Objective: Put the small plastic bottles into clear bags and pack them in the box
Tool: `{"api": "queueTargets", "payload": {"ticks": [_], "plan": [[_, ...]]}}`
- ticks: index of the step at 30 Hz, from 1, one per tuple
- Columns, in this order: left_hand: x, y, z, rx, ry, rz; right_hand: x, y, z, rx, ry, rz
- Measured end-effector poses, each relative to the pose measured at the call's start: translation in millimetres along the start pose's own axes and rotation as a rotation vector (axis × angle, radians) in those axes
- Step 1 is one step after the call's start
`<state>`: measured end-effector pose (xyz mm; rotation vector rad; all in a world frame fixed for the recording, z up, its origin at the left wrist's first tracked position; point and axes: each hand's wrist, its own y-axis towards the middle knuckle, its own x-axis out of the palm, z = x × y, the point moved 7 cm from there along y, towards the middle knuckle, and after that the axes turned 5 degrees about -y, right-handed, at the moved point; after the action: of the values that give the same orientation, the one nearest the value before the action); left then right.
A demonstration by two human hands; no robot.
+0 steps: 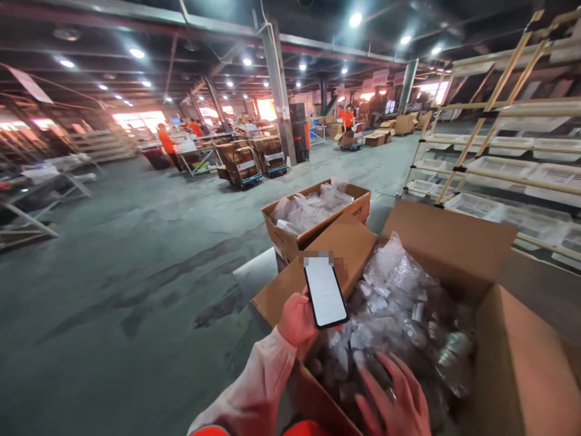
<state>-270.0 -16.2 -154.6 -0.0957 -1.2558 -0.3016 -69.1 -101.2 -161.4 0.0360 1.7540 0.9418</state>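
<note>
A phone (pixel 325 295) with a lit white screen rests in my left hand (pixel 297 318), whose fingers wrap round its edge and back. It is held over the left edge of a large open cardboard box (pixel 526 357). Clear plastic-wrapped items (pixel 399 290) fill that box in a loose heap. My right hand (pixel 394 393) is low over the near part of the heap, fingers spread and slightly blurred, with nothing seen in its grasp. Whether its fingertips touch the wrapped items is hard to tell.
Behind the large box stands a second carton (pixel 318 212) of plastic-wrapped items. A rack (pixel 476 139) with white trays is at the right. Farther back are carts with cartons (pixel 240 163), a pillar (pixel 279 91), tables and people in orange.
</note>
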Motion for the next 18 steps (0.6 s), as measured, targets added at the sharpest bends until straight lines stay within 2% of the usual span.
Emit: {"api": "queueTargets", "payload": {"ticks": [2,3,6,12,18], "plan": [[0.3,-2,-10,-0.014,0.006,-0.004,-9,28,-29,-0.174,-0.094,0.102],[0.4,-3,-13,-0.003,0.011,0.000,-10,39,-39,-0.210,-0.105,0.134],[1.5,-10,-14,0.041,0.037,0.017,-4,57,-58,-0.206,-0.079,0.158],[6.3,-21,-12,0.037,0.046,-0.015,14,52,-62,-0.157,-0.029,0.137],[1.8,-25,-12,0.034,0.025,-0.028,15,50,-59,-0.160,0.023,0.136]]}}
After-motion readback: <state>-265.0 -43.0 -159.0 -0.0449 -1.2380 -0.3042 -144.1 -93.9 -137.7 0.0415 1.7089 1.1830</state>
